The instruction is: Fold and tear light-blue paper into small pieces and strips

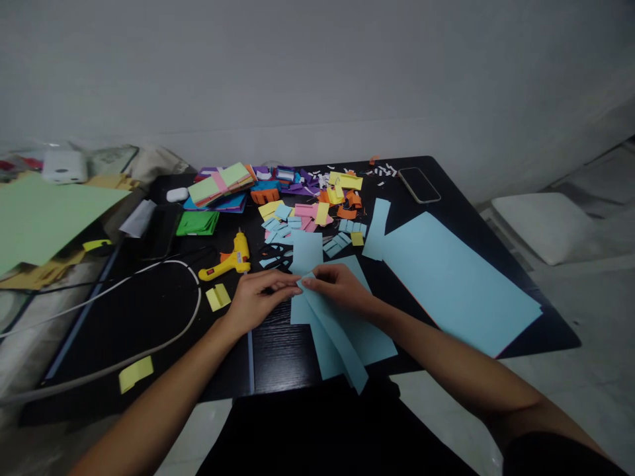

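Observation:
A long light-blue paper strip (342, 337) slants from my fingertips down towards the table's front edge. My right hand (341, 285) pinches its upper end between thumb and fingers. From the other side, my left hand (260, 295) closes thumb and forefinger on the same end. Under the strip lie a short blue paper piece (307, 248) and a wider blue sheet (380, 340). Black-handled scissors (275, 251) rest just beyond my left hand, partly covered by paper. To the left of them lies a yellow glue gun (231, 259).
Folded coloured paper pieces (305, 215) are heaped at the back. A stack of large blue sheets (456, 284) lies right, near a phone (419, 185). A white cable (196, 291) loops across the left side, past a green paper stack (197, 223). A stool (543, 225) stands beyond the table.

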{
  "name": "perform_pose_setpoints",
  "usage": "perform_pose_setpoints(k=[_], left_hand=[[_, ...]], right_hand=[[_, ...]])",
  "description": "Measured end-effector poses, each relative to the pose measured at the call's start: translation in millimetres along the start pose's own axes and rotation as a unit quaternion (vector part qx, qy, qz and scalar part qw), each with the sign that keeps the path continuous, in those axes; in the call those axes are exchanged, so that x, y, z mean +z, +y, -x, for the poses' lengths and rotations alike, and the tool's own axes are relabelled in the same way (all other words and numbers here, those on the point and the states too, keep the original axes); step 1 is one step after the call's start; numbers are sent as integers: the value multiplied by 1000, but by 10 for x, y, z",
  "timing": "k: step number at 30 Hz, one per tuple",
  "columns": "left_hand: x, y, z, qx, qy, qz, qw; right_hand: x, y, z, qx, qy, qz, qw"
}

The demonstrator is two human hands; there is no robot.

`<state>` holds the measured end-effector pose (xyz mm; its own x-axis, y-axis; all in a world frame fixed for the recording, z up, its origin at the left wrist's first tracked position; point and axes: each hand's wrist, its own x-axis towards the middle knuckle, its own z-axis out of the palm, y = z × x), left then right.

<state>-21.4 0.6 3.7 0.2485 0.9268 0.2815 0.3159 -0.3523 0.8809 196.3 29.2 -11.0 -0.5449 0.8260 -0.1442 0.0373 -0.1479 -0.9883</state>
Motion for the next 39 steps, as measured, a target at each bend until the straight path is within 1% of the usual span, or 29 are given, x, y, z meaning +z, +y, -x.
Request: perform_pose_setpoints(k=[3, 15, 21, 28, 39], left_hand=[[5, 0, 4, 1, 6, -1, 1000], [18, -7, 25, 17, 12, -7, 1000], [26, -33, 45, 26, 21, -10, 999], [1, -5, 19, 23, 3, 1, 1000], [9, -32, 26, 59, 13, -13, 998]], right_hand=[[4, -7, 10, -7, 4, -4, 1000], [26, 12, 17, -1, 10, -3, 1000], [60, -28, 46, -14, 35, 0, 999], [49, -15, 40, -4, 27, -8, 1000], [75, -50, 56, -21, 36, 0, 999]])
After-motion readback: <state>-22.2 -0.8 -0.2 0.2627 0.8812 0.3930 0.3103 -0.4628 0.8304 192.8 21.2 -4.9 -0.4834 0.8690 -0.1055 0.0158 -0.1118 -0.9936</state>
